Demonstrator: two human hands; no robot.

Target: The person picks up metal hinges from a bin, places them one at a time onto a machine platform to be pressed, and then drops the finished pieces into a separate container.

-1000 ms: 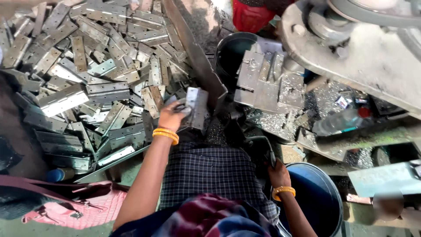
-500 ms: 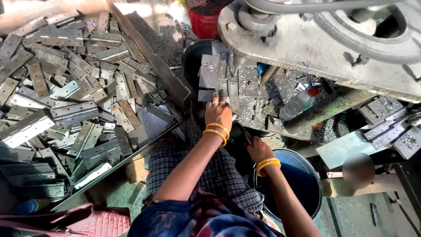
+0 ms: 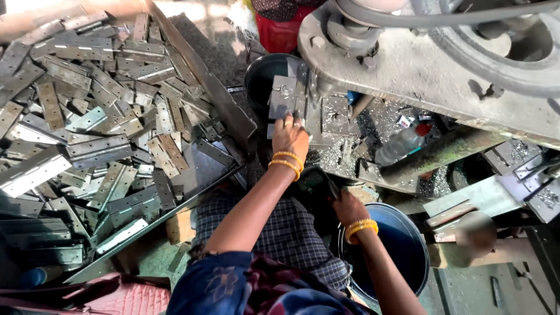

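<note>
On your left, the tray (image 3: 233,116) is heaped w/ grey metal hinges (image 3: 99,146), untouched right now. Centre: your left hand (image 3: 290,135) is up at the press bed, fingers closed on a hinge plate (image 3: 284,98) and holding it flat under the tool, so you look to be at the loading step. Next move likely calls for squaring the plate, then getting fingers well clear. Right hand (image 3: 349,207) is low by the blue bucket (image 3: 402,245), curled round something dark; can't tell what. Press frame (image 3: 420,76) looms above.
</note>
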